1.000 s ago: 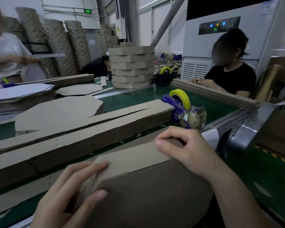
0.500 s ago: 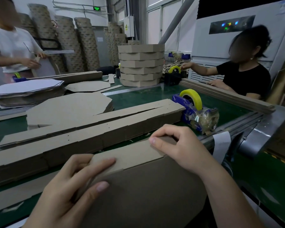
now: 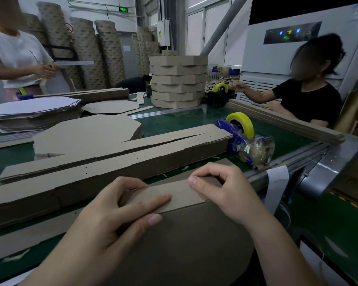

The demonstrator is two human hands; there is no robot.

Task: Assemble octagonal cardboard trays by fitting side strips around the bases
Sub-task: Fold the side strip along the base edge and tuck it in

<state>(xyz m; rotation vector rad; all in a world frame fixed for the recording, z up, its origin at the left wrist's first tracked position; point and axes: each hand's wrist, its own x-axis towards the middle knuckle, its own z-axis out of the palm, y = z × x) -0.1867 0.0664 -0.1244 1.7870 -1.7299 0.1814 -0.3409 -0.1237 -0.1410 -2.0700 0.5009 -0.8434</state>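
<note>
At the near edge of a green belt, a worker folds a strip up against the far rim of a dark base that lies flat in front of the worker. The left hand grips the strip's left part, forefinger laid along its face, thumb on the base and the other fingers curled behind. The right hand pinches the strip's right end between thumb and bent forefinger. Just beyond the hands lie long piles of flat strips, and behind those a pile of octagonal blanks. A blue dispenser with a yellow roll stands at the strips' right end. Finished trays are stacked farther back. A seated worker in black reaches out at right, and one in white stands at left.
</note>
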